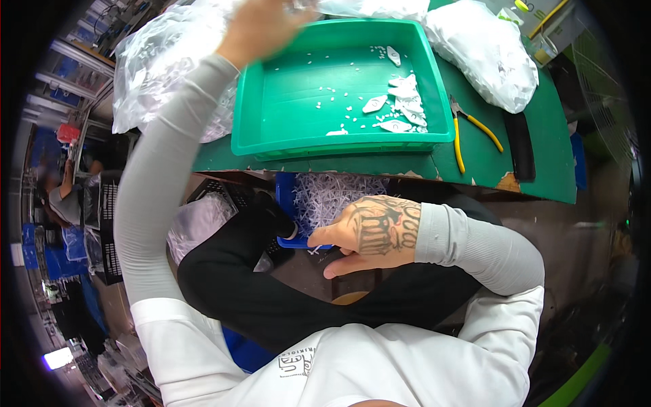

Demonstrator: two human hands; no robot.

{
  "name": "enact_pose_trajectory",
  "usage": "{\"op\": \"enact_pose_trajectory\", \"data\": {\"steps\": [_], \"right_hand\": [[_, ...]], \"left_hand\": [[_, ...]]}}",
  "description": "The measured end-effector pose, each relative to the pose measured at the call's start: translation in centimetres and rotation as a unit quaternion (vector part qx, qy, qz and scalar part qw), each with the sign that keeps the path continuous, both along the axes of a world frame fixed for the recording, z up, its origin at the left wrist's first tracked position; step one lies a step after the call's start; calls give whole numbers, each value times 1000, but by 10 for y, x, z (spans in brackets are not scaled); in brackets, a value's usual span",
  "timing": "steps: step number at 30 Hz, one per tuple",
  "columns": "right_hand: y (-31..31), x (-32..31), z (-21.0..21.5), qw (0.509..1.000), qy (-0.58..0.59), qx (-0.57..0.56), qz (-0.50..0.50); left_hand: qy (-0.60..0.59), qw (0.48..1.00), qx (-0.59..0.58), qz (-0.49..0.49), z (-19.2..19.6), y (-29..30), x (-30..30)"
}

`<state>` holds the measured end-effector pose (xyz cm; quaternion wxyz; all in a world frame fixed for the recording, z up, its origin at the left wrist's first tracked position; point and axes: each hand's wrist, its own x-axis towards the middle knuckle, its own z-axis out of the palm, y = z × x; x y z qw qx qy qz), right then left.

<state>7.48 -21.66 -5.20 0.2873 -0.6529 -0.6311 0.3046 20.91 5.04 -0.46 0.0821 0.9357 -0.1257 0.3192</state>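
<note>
My left hand point(261, 32) reaches over the far left corner of a green plastic tray point(291, 146). Its fingers are smeared by motion near the top edge of the picture, so what they hold, if anything, cannot be made out. In the tray lie several flat white pointed plastic parts point(405, 102), bunched on the right, with small white bits scattered around. Below the table edge my right hand point(373, 234) hangs over a blue bin point(285, 193) of thin white plastic scraps point(332, 197). Its thumb and index finger are apart, with nothing seen between them.
Yellow-handled pliers point(468, 132) and a black strip point(519, 146) lie right of the tray on the green table point(556, 136). Clear bags of white parts point(169, 74) flank it, another white bag point(485, 54) opposite. Another person point(64, 197) sits far left.
</note>
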Motion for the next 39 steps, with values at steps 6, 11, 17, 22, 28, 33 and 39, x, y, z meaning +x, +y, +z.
{"op": "enact_pose_trajectory", "data": {"steps": [6, 11, 17, 22, 28, 33, 39], "right_hand": [[0, 4, -12, 993, -70, 86, -45], [3, 11, 15, 985, -71, 110, -116], [-7, 29, 35, 903, 25, 299, -308], [-16, 41, 36, 886, -63, 362, -282], [-7, 35, 29, 879, -125, 419, -192], [-10, 37, 28, 882, -142, 409, -187], [-10, 33, 32, 884, -155, 397, -194]], "left_hand": [[252, 953, -63, -153, -93, -92, -28], [316, 903, -259, -135, -66, -79, -51], [334, 784, -513, -101, 1, -63, -162], [193, 815, -511, -193, 0, -64, -200], [164, 816, -511, -214, 7, -62, -214], [159, 816, -511, -219, 5, -61, -214], [154, 826, -491, -228, 4, -61, -213]]}}
